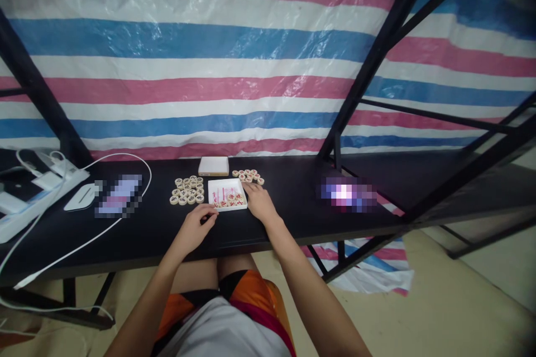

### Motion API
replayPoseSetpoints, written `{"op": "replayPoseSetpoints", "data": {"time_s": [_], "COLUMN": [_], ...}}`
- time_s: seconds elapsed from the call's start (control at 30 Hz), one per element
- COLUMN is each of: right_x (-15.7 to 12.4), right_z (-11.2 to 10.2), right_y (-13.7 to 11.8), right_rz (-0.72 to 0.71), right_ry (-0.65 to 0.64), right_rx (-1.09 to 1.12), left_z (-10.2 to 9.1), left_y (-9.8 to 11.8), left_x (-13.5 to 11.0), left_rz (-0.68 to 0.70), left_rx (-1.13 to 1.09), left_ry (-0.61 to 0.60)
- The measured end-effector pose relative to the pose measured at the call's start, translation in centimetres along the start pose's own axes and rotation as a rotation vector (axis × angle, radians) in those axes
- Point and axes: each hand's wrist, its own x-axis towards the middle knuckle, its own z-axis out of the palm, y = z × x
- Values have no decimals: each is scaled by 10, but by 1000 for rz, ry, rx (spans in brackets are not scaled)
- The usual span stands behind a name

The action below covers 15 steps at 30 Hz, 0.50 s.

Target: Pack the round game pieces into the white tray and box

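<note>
A white open box (228, 183) stands on the black table, with several Chinese chess pieces (233, 199) marked in red lying inside toward its front. My left hand (196, 228) is at the box's front left corner, thumb and fingertips drawn together beside a red-marked piece; whether they grip it or the box edge is hidden. Along the box's right wall rests my right hand (259, 203), palm down, its fingers stretched forward. Just beyond those fingers lie red-marked pieces (247, 174). Left of the box, black-marked pieces (187, 191) sit in rows.
Behind the open box lies a white box lid (213, 165). Toward the left are a blurred phone (119, 195), a white cable (151, 170), a white device (81, 196) and a power strip (46, 201). A blurred glowing object (347, 194) is at right, near the black metal frame (368, 67).
</note>
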Motion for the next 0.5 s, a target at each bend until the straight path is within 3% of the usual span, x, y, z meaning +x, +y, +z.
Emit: {"op": "replayPoseSetpoints", "data": {"time_s": [0.5], "right_x": [-6], "right_z": [-6], "right_y": [-7], "right_rz": [246], "right_ry": [116], "right_rx": [31], "left_z": [0], "left_y": [0], "left_x": [0], "left_rz": [1], "left_rx": [-2], "left_ry": [-4]}}
